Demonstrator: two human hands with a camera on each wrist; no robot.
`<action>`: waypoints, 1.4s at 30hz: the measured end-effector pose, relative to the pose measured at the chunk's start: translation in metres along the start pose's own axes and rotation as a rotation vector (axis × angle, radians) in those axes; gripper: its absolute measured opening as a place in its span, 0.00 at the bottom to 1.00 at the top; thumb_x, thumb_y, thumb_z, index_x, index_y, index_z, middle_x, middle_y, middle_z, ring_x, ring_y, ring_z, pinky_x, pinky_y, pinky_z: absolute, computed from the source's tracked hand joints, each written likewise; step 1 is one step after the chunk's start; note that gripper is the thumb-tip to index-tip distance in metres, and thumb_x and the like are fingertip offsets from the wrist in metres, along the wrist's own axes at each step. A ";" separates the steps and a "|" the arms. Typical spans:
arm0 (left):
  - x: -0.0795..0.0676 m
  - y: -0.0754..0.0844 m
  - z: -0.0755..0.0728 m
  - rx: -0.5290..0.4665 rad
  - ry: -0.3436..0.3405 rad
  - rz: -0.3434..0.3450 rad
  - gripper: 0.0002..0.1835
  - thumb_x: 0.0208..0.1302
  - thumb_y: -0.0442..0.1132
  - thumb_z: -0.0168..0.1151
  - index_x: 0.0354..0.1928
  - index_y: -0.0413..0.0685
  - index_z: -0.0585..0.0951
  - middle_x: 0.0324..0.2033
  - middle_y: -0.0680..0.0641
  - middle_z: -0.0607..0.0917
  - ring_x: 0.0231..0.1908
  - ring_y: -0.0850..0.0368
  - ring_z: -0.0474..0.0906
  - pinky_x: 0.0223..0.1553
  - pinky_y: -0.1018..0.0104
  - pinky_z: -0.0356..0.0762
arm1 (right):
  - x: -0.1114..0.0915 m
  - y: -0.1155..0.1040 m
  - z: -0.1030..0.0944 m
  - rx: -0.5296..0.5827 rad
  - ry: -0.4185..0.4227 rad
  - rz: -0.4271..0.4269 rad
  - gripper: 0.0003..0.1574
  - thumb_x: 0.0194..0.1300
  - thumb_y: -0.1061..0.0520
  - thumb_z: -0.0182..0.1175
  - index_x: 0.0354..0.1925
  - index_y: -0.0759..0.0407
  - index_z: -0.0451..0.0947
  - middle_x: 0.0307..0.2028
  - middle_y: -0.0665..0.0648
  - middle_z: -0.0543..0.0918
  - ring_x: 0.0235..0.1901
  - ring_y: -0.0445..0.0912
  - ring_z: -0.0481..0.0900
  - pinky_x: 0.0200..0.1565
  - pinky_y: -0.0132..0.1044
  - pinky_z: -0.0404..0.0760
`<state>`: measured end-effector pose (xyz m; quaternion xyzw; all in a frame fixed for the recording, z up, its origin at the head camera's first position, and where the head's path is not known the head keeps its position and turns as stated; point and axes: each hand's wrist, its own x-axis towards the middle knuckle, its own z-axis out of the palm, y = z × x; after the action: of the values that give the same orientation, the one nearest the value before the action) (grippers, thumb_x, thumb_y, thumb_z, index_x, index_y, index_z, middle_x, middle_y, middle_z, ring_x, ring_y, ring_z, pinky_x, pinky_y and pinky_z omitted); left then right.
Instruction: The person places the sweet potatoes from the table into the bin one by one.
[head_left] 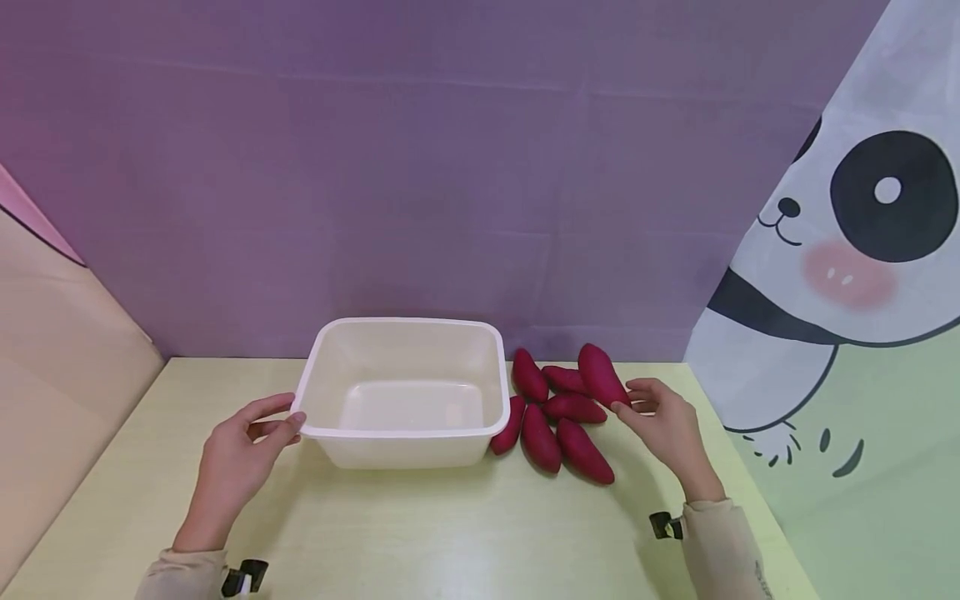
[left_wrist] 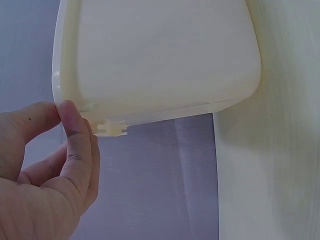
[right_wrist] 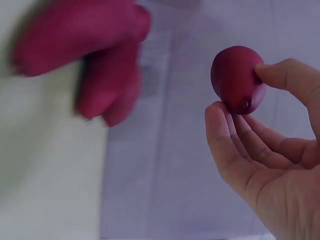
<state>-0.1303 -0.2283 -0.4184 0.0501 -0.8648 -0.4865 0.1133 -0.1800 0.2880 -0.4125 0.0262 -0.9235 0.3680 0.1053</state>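
Observation:
A white plastic basin (head_left: 420, 451) with a rolled rim stands at the back of the table, with nothing inside it. My left hand (head_left: 238, 462) pinches its left rim between thumb and fingers; the left wrist view shows the fingertips on the basin's rim (left_wrist: 59, 87). At the right, my right hand (head_left: 667, 425) holds a purple-red sweet potato (head_left: 600, 373) by its near end, raised over the others. From the right wrist, that sweet potato (right_wrist: 237, 77) appears end-on between thumb and fingertips. Several more sweet potatoes (head_left: 540, 439) lie in a loose cluster beside the basin.
The pale wooden table (head_left: 405, 533) meets a purple cloth backdrop (head_left: 450, 192) just behind the basin. A panda-printed cloth (head_left: 795, 283) hangs along the right side, and a beige cloth (head_left: 60, 367) along the left.

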 end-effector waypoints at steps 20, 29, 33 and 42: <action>-0.001 0.003 0.003 -0.029 -0.018 -0.040 0.26 0.69 0.51 0.65 0.62 0.42 0.79 0.39 0.42 0.89 0.32 0.66 0.85 0.27 0.71 0.73 | 0.095 -0.146 0.023 0.010 -0.292 -0.280 0.28 0.61 0.50 0.70 0.56 0.61 0.79 0.46 0.56 0.85 0.44 0.50 0.84 0.47 0.45 0.86; -0.003 0.004 0.004 -0.032 -0.014 -0.048 0.26 0.70 0.51 0.65 0.62 0.42 0.79 0.38 0.43 0.89 0.32 0.66 0.85 0.29 0.71 0.74 | 0.119 -0.192 0.075 0.013 -0.425 -0.388 0.26 0.62 0.53 0.71 0.56 0.63 0.79 0.46 0.57 0.85 0.43 0.47 0.84 0.48 0.38 0.85; -0.004 0.004 0.005 -0.045 -0.023 -0.058 0.26 0.69 0.50 0.65 0.63 0.42 0.79 0.38 0.43 0.89 0.33 0.67 0.85 0.29 0.71 0.74 | 0.124 -0.205 0.101 -0.012 -0.487 -0.425 0.25 0.62 0.53 0.69 0.55 0.62 0.79 0.46 0.57 0.86 0.44 0.47 0.84 0.49 0.34 0.83; -0.003 0.005 0.009 -0.076 -0.038 -0.068 0.27 0.69 0.48 0.66 0.63 0.40 0.78 0.40 0.43 0.89 0.32 0.68 0.84 0.28 0.72 0.73 | 0.125 -0.217 0.150 -0.100 -0.629 -0.465 0.22 0.63 0.54 0.68 0.53 0.62 0.80 0.45 0.56 0.85 0.44 0.44 0.82 0.44 0.28 0.81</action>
<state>-0.1293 -0.2177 -0.4192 0.0659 -0.8455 -0.5235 0.0820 -0.3007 0.0308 -0.3460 0.3409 -0.8970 0.2627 -0.1011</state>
